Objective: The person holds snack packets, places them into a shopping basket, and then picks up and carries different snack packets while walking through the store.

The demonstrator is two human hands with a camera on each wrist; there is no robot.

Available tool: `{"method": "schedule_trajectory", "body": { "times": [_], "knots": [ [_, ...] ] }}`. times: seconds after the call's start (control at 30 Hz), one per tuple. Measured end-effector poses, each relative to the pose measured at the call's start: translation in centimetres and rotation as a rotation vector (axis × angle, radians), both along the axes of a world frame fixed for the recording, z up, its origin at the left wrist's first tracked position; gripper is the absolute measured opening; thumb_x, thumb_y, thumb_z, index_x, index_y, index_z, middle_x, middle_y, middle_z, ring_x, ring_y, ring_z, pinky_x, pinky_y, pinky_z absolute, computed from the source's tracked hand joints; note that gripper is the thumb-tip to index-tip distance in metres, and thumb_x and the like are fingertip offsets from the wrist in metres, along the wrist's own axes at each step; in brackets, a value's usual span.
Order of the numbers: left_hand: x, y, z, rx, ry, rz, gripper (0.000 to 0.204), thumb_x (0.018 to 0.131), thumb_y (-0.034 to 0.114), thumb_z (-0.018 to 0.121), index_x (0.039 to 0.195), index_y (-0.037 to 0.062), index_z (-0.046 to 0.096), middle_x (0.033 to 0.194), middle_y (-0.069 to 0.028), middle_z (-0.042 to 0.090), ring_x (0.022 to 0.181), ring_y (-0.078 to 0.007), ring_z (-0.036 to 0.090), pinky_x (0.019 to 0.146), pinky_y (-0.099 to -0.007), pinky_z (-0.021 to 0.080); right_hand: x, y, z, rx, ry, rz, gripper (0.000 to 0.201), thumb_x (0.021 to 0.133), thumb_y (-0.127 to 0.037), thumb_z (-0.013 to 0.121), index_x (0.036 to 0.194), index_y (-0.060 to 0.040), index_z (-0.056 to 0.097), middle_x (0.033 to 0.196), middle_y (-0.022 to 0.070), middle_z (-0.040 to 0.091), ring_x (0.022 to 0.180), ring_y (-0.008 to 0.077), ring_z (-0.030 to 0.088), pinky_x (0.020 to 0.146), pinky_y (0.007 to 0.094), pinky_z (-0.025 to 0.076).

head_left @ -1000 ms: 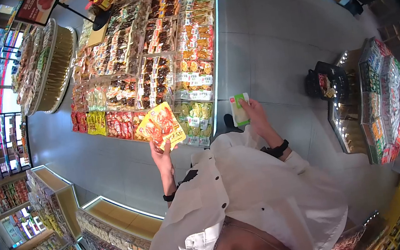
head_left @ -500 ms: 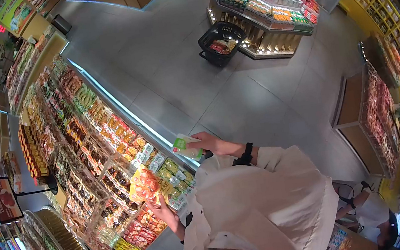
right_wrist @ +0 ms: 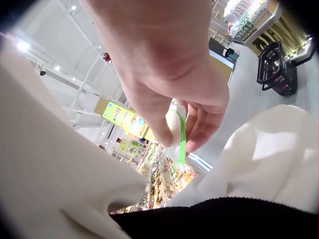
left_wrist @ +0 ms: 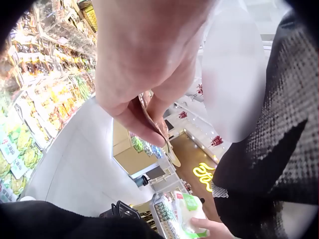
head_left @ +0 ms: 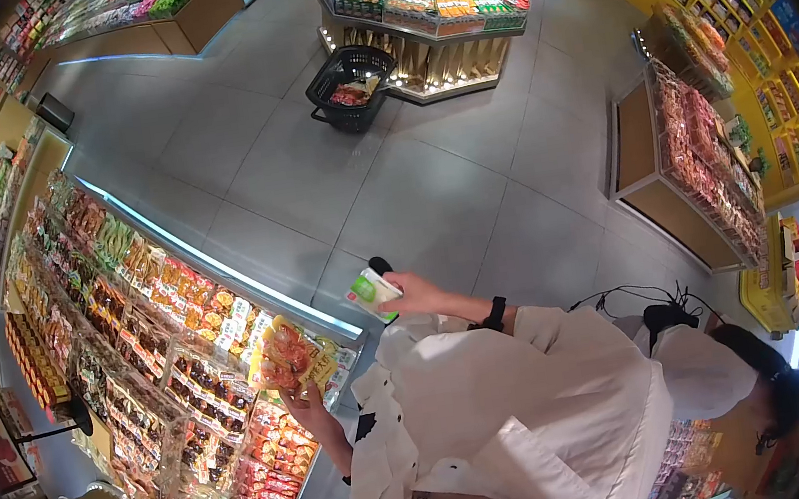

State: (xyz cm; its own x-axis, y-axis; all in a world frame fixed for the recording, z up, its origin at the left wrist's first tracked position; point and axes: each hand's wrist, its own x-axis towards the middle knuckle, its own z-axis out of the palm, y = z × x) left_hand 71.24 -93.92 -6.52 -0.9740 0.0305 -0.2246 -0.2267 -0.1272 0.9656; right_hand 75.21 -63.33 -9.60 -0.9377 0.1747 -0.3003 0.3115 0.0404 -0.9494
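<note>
In the head view the left hand (head_left: 310, 411) pinches the lower edge of a yellow packet (head_left: 285, 357) with a reddish food picture, held over the front corner of the snack display. The left wrist view shows that packet edge-on (left_wrist: 152, 119) between thumb and fingers of the left hand (left_wrist: 149, 64). To its right, the right hand (head_left: 414, 294) grips a green and white packet (head_left: 372, 291). Seen from the right wrist, thumb and fingers of the right hand (right_wrist: 174, 74) press on both sides of the green-edged packet (right_wrist: 177, 130).
A sloped display (head_left: 168, 330) of bagged snacks stands at the left. A black basket (head_left: 353, 86) with packets in it sits on the floor by an octagonal stand (head_left: 426, 29). Another display (head_left: 701, 159) is at the right. Behind, at the lower right, is another person (head_left: 713, 370).
The view has turned right, bringing the basket and octagonal stand to the top middle. Both hands keep their packets. The other person has come further into view at the lower right.
</note>
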Motion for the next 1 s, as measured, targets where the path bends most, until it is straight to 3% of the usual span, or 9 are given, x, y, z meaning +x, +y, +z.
{"method": "schedule_trajectory", "body": {
  "times": [0.03, 0.2, 0.27, 0.3, 0.37, 0.47, 0.7, 0.77, 1.0],
  "knots": [
    [0.4, 0.4, 0.3, 0.016, -0.002, 0.021, 0.061, 0.091, -0.002, 0.058, 0.145, -0.0028, 0.029, 0.128, -0.0165, 0.052, 0.106, -0.0217, 0.060, 0.081, -0.0306, 0.055, 0.2, 0.3, -0.7, 0.165, 0.013, 0.124, 0.037, 0.084, -0.023, 0.072, 0.113, -0.0030, 0.059, 0.082, 0.0011, 0.062, 0.072, 0.0105, 0.058, 0.061, 0.0267, 0.045],
    [0.9, 1.8, 0.4, 0.035, -0.003, 0.106, 0.057, 0.091, -0.003, 0.058, 0.142, -0.0022, 0.033, 0.126, -0.0162, 0.053, 0.105, -0.0223, 0.061, 0.075, -0.0307, 0.057, -1.4, 1.6, 0.2, 0.107, -0.174, 0.086, 0.037, 0.084, -0.032, 0.075, 0.109, -0.0057, 0.065, 0.090, 0.0016, 0.067, 0.078, 0.0091, 0.058, 0.070, 0.0274, 0.046],
    [0.5, 2.4, 0.7, 0.029, 0.028, 0.112, 0.058, 0.091, -0.003, 0.058, 0.143, -0.0024, 0.032, 0.125, -0.0163, 0.055, 0.103, -0.0213, 0.062, 0.074, -0.0307, 0.058, -2.2, 2.1, 1.6, -0.306, -0.106, -0.175, 0.035, 0.089, -0.033, 0.070, 0.109, -0.0051, 0.064, 0.094, 0.0025, 0.066, 0.084, 0.0095, 0.060, 0.075, 0.0278, 0.047],
    [0.1, 2.8, 0.9, 0.019, 0.027, 0.075, 0.058, 0.091, -0.003, 0.058, 0.143, -0.0027, 0.032, 0.122, -0.0155, 0.057, 0.102, -0.0202, 0.062, 0.074, -0.0302, 0.057, -2.6, 2.8, 1.3, -0.306, -0.099, -0.163, 0.035, 0.089, -0.033, 0.070, 0.109, -0.0051, 0.064, 0.094, 0.0025, 0.066, 0.084, 0.0095, 0.060, 0.075, 0.0278, 0.047],
    [-0.9, 4.4, 1.2, -0.039, -0.004, 0.083, 0.056, 0.091, -0.005, 0.058, 0.141, -0.0025, 0.034, 0.115, -0.0117, 0.063, 0.099, -0.0169, 0.063, 0.076, -0.0290, 0.056, -3.8, 4.8, 0.5, -0.609, -0.064, -0.195, 0.030, 0.094, -0.029, 0.064, 0.112, -0.0046, 0.062, 0.099, 0.0032, 0.066, 0.089, 0.0112, 0.062, 0.079, 0.0290, 0.049],
    [-2.7, 7.1, 0.2, 0.077, 0.047, 0.052, 0.054, 0.091, -0.005, 0.057, 0.141, 0.0039, 0.037, 0.121, -0.0089, 0.061, 0.099, -0.0164, 0.064, 0.078, -0.0270, 0.055, -5.4, 7.2, 1.4, -0.666, -0.065, -0.253, 0.032, 0.095, -0.029, 0.060, 0.116, -0.0054, 0.058, 0.095, 0.0009, 0.062, 0.086, 0.0098, 0.058, 0.073, 0.0274, 0.047],
    [-8.1, 18.0, 0.4, 0.089, 0.012, -0.110, 0.055, 0.089, -0.005, 0.060, 0.139, 0.0025, 0.038, 0.117, -0.0092, 0.061, 0.096, -0.0181, 0.064, 0.072, -0.0300, 0.057, -4.8, 16.5, 0.8, -0.508, 0.090, -0.191, 0.047, 0.090, -0.021, 0.065, 0.131, -0.0063, 0.048, 0.113, 0.0027, 0.060, 0.098, 0.0123, 0.058, 0.086, 0.0293, 0.046],
    [-9.2, 21.4, 0.5, 0.081, 0.021, -0.145, 0.052, 0.089, -0.003, 0.061, 0.136, 0.0022, 0.040, 0.115, -0.0093, 0.061, 0.094, -0.0184, 0.065, 0.068, -0.0301, 0.058, -4.1, 19.3, 3.3, -0.544, 0.048, -0.140, 0.048, 0.086, -0.020, 0.071, 0.127, -0.0041, 0.054, 0.110, 0.0026, 0.063, 0.097, 0.0122, 0.058, 0.088, 0.0288, 0.044],
    [-12.2, 29.7, 1.4, 0.106, 0.016, -0.323, 0.056, 0.090, -0.005, 0.058, 0.141, 0.0043, 0.038, 0.121, -0.0079, 0.059, 0.098, -0.0168, 0.063, 0.072, -0.0284, 0.056, -4.4, 25.8, 1.5, -0.435, -0.029, -0.357, 0.036, 0.085, -0.026, 0.075, 0.110, -0.0003, 0.067, 0.099, 0.0022, 0.068, 0.089, 0.0103, 0.059, 0.084, 0.0265, 0.045]
  ]
}}
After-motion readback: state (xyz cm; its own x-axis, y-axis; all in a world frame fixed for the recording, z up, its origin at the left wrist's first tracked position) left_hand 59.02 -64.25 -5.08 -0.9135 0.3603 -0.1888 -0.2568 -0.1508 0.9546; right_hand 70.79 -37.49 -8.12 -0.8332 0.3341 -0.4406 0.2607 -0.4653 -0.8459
